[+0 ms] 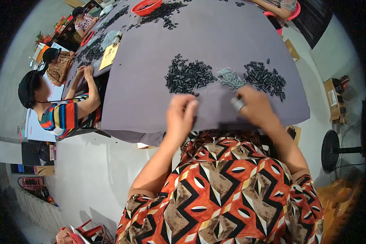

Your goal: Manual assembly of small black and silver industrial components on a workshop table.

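Observation:
At the near edge of the grey-covered table, my left hand is raised with its fingers curled toward the thumb. It is blurred, and what it holds, if anything, cannot be made out. Just beyond it lies a heap of small black cylindrical pieces. My right hand is closed, with a light grey band or wrap at a finger; anything inside its grip is hidden. Past its fingertips is a small pile of thin clear pieces. A second heap of black cylinders lies to the right of that pile.
A red basin stands at the far end beside more black pieces. On the left, a person in a striped shirt works near a yellow card; others sit farther back. Cardboard boxes and a black round-based stand are at right.

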A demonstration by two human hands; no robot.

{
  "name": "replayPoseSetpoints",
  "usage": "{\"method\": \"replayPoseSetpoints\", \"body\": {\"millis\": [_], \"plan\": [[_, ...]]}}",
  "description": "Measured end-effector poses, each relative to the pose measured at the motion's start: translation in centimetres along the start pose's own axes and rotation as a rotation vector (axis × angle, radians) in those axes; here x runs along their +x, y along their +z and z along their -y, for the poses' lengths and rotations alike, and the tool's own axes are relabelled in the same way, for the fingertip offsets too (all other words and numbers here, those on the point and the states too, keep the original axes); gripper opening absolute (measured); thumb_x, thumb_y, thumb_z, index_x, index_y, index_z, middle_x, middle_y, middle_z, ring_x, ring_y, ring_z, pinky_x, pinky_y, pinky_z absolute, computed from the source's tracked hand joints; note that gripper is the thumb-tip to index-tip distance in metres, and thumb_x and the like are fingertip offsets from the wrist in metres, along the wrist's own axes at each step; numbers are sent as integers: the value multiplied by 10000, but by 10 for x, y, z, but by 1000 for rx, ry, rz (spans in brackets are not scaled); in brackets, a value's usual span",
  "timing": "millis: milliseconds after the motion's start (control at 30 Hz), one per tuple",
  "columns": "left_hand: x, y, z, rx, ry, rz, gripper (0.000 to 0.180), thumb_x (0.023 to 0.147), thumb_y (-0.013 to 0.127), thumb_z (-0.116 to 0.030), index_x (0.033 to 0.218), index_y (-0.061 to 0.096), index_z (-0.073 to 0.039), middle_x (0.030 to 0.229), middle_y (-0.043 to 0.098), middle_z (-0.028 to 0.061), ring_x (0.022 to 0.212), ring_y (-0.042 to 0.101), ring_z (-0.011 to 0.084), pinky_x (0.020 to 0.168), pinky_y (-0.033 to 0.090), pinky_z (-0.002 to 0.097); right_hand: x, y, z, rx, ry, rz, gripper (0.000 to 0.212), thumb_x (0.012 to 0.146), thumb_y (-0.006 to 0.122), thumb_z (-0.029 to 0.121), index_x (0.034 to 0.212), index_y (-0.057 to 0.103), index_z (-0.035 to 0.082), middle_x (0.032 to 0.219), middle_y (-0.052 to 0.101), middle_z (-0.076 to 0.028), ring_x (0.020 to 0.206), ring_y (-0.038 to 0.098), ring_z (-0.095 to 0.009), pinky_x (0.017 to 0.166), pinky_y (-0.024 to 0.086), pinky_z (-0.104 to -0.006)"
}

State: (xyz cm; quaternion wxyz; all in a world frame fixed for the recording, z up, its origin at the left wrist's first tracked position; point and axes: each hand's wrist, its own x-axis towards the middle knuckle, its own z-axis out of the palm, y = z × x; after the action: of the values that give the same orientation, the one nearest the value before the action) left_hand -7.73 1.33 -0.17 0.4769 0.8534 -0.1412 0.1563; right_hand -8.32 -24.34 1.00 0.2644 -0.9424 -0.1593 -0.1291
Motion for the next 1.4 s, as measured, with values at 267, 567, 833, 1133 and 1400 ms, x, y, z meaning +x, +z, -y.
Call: {"method": "replayPoseSetpoints", "body": {"millis": [267,567,833,1133,1400], "plan": [[29,-12,45,466,0,63,183,805,727,-184,896,663,-39,807,607,131,745,614,293,663,485,376,18,-34,-64,-210,303,-100,384,758,688,85,1118,557,63,1049,607,-168,936,603,-391,771,479,-477],[23,-9,36,275,-97,43,189,799,718,-144,924,621,-42,887,605,124,828,611,310,710,490,405,47,47,10,107,-253,57,227,746,588,-1,964,609,59,917,573,-127,865,601,-345,749,499,-426],[19,-4,38,380,79,37,187,789,729,-150,906,634,-39,857,597,117,773,612,299,676,496,388,66,75,9,112,-289,80,147,782,620,43,925,587,45,864,537,-134,786,579,-362,700,482,-442],[23,11,32,430,169,75,93,789,679,-93,858,641,-43,866,597,118,844,570,334,729,472,434,49,56,10,234,-187,43,155,772,643,17,881,534,8,824,556,-127,747,591,-300,659,475,-373],[20,11,25,226,125,-1,98,818,672,-83,895,630,-39,873,620,97,815,582,283,705,469,381,39,58,0,736,132,157,86,802,647,3,882,615,11,717,596,25,648,527,-45,571,421,-231]]}}
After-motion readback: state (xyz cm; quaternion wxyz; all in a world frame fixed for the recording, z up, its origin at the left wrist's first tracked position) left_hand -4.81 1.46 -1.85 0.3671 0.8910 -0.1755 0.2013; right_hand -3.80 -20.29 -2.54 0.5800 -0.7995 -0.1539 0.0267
